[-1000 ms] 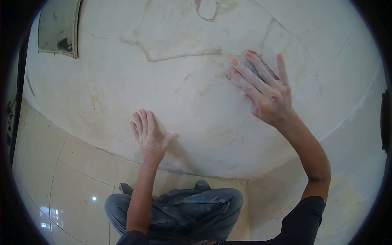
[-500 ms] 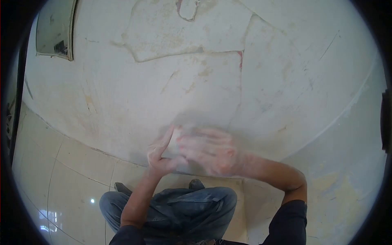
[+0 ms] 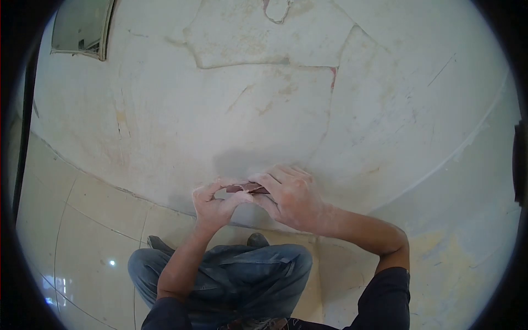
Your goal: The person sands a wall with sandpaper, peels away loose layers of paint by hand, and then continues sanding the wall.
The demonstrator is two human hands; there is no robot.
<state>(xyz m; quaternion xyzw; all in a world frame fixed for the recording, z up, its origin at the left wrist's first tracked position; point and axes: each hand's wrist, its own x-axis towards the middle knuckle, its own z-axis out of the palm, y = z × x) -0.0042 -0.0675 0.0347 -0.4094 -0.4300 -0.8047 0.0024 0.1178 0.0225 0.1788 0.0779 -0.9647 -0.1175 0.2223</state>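
Observation:
Between my hands is a small folded piece of reddish-brown sandpaper (image 3: 235,188), held in front of the wall's lower part. My left hand (image 3: 211,204) pinches its left end, thumb below and fingers above. On the other end, my right hand (image 3: 295,197) has its fingers closed, and they cover part of the sheet. Whitish dust coats both hands. Behind them rises a pale, patched wall (image 3: 264,126) with cracks and brownish stains.
A framed mirror-like panel (image 3: 82,27) is at the upper left. Glossy tiles (image 3: 93,220) cover the floor at left. My bent legs in jeans (image 3: 225,280) are just below my hands. A grey wall section (image 3: 440,231) lies at right.
My right hand was blurred in motion over my left and is now steadier, with the sandpaper showing between both hands. The view has tilted slightly downward.

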